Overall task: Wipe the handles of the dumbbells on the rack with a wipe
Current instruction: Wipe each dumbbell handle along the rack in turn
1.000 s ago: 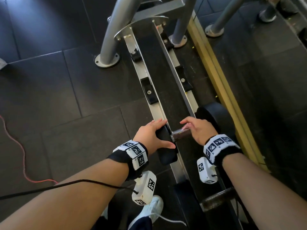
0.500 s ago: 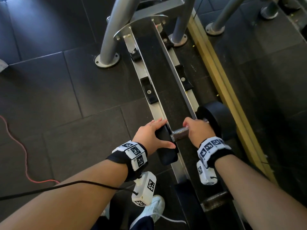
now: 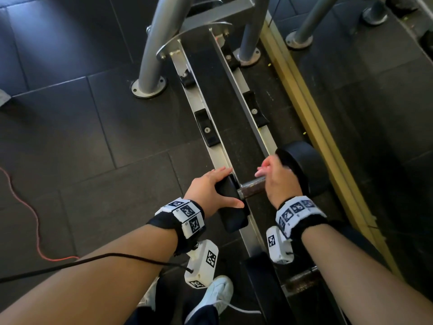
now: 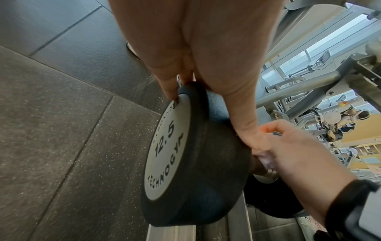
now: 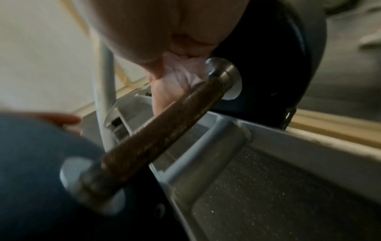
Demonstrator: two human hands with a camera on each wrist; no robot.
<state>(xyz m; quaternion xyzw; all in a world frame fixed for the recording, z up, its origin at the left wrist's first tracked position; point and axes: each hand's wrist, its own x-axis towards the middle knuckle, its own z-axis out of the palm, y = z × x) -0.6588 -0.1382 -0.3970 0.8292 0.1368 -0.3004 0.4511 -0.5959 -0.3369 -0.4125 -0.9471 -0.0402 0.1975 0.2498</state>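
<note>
My right hand (image 3: 277, 181) has slid along the handle (image 3: 251, 186) toward the far head (image 3: 302, 167) since the earlier frame, and more bare bar now shows beside the near head (image 3: 230, 202). The dumbbell lies across the rack (image 3: 234, 127), its heads outside the two rails and the handle bridging between them. My left hand (image 3: 209, 192) is spread over the near head, fingers on its top edge and thumb on the inner face, steadying it. My right hand is wrapped round the handle at the far-head end with the wipe (image 5: 181, 71) bunched under the fingers; the right wrist view shows pale folds pressed against the bar next to the collar (image 5: 226, 78).

To do this stroke well, I judge I should keep the wipe trapped between palm and knurling, twist the wrist so it reaches the underside, then draw back along the full bar to the near head. The brown, rough grip will likely snag the wipe, so I want firm, even pressure. The left hand should keep holding so the dumbbell does not roll on the rails.
</note>
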